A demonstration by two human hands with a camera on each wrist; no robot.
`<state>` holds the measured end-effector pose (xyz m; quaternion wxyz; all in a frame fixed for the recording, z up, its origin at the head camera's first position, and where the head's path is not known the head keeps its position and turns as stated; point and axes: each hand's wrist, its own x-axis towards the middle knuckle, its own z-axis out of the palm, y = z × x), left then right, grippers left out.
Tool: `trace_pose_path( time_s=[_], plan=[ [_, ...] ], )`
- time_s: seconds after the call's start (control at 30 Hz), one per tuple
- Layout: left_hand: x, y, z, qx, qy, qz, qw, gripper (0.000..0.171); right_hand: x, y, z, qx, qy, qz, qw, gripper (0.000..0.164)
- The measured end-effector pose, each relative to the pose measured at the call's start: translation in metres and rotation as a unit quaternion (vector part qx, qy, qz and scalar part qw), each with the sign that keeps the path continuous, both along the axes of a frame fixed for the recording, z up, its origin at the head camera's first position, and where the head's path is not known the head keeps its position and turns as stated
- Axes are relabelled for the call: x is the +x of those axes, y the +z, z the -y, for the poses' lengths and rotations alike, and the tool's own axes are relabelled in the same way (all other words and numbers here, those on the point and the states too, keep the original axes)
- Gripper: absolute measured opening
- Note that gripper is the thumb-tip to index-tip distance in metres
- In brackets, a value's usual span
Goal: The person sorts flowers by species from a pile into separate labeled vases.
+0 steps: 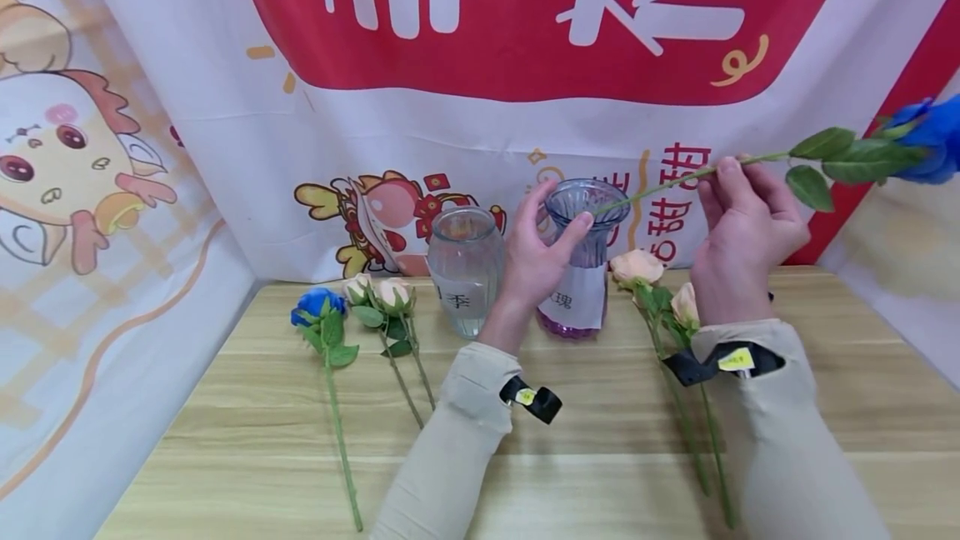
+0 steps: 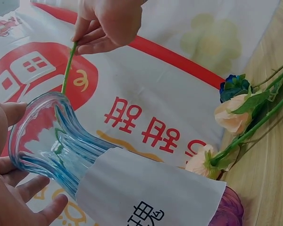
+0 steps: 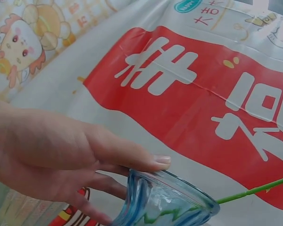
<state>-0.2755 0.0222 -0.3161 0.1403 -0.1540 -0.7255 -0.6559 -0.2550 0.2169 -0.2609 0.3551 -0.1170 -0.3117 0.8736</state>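
Observation:
My left hand [image 1: 542, 252] grips the flared mouth of a blue-to-purple glass vase [image 1: 588, 248], its thumb at the rim and its fingers round the far side. The vase stands upright and wears a white paper label [image 2: 146, 188]. To its right, my right hand [image 1: 750, 232] pinches the green stem of a blue rose [image 1: 933, 140] between thumb and fingertips. The flower head points right and reaches the frame's edge. In the right wrist view, the slanting stem [image 3: 254, 189] crosses the vase's rim, and its lower end shows through the glass.
A clear glass vase [image 1: 467, 261] with a label stands left of the gripped one. On the wooden table [image 1: 247, 440] lie another blue rose [image 1: 318, 307] and pale roses [image 1: 393, 296] at left, and peach roses [image 1: 637, 267] at right. A printed cloth [image 1: 450, 123] hangs behind.

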Motion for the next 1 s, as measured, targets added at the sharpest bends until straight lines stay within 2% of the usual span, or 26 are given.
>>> trace_pose_path(
  time_s=[0.33, 0.53, 0.83, 1.0],
  plan=[
    [-0.002, -0.001, 0.002, -0.009, 0.002, -0.005, 0.9999, 0.068, -0.017, -0.007, 0.023, 0.047, 0.035, 0.025, 0.998, 0.041],
    [-0.002, 0.0, 0.001, -0.009, 0.006, -0.008, 0.9999, 0.067, -0.023, -0.01, 0.029, 0.051, 0.056, 0.042, 0.996, 0.04],
    [-0.002, 0.001, 0.002, 0.013, 0.007, -0.007, 0.9999, 0.065, -0.031, -0.015, 0.048, 0.123, 0.045, 0.084, 0.988, 0.03],
    [-0.002, 0.001, 0.0, 0.007, 0.001, 0.004, 1.0, 0.065, -0.036, -0.024, 0.062, 0.138, 0.048, 0.127, 0.981, 0.027]
  ],
)
